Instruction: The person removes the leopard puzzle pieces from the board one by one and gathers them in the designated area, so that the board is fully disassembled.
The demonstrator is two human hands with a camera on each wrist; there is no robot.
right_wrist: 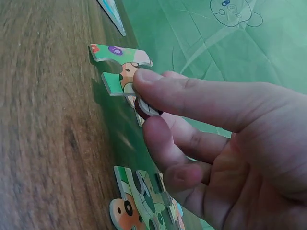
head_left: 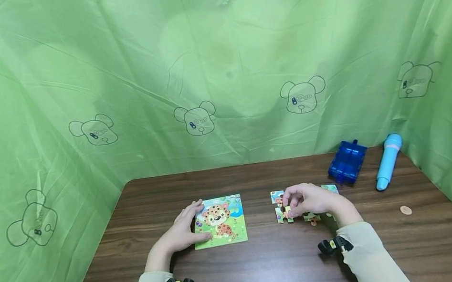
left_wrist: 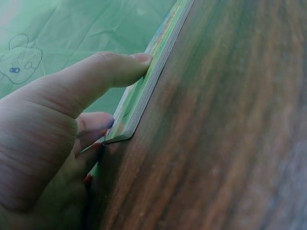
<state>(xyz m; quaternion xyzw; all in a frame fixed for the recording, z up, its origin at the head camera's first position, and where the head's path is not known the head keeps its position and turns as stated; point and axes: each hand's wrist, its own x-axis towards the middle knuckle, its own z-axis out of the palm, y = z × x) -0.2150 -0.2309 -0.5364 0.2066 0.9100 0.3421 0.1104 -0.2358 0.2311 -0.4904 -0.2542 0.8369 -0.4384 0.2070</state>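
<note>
Square green-and-blue leopard-picture board (head_left: 222,223) | left hand (head_left: 182,230): thumb and fingers apart, touching its left side | right hand (head_left: 311,199): thumb and forefinger pinching small brown-and-white piece (right_wrist: 149,108)

on the brown bench (head_left: 271,274), the left hand (head_left: 183,229) rests at the left edge of a square board (head_left: 234,214) with a spotted cub on it, thumb and fingers touching it. the right hand (head_left: 312,198), fingers bent, is over a group of puzzle pieces (head_left: 280,215). farther right lie a see-through blue box (head_left: 347,162), a light blue microphone (head_left: 388,161) and a small pale disc (head_left: 406,210).
</note>
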